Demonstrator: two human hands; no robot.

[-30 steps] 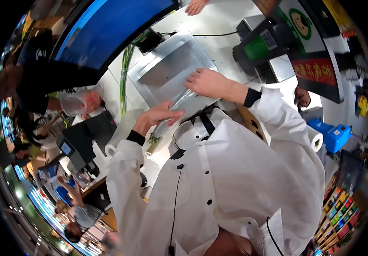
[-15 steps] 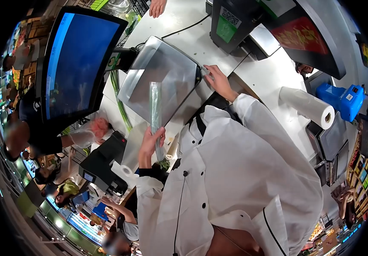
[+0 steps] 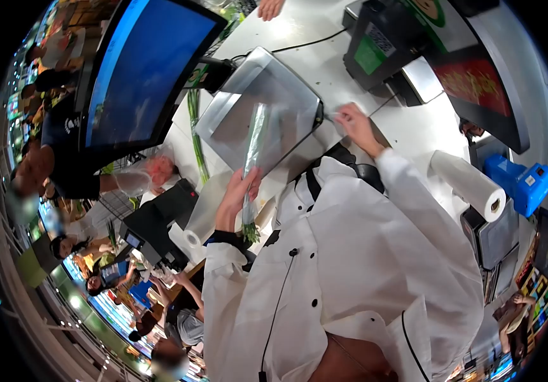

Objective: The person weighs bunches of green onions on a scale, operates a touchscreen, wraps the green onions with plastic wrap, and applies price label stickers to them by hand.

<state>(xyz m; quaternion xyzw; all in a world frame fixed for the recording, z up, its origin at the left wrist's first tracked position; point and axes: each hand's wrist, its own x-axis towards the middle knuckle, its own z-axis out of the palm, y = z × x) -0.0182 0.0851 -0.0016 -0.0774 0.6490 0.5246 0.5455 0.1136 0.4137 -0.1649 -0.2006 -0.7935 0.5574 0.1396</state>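
From far away, I see the left hand [image 3: 241, 191] wrapped around the bagged greens [image 3: 256, 143], partly over the silver scale [image 3: 274, 79], and the right hand [image 3: 356, 127] half curled near it, maybe holding something, I can't tell.

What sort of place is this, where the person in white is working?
Probably a weighing counter in a grocery shop: there is what looks like a scale, a large screen, and plastic-wrapped greens in the person's left hand.

Stalks [image 3: 197, 137] left of scale [image 3: 277, 83], possibly touching
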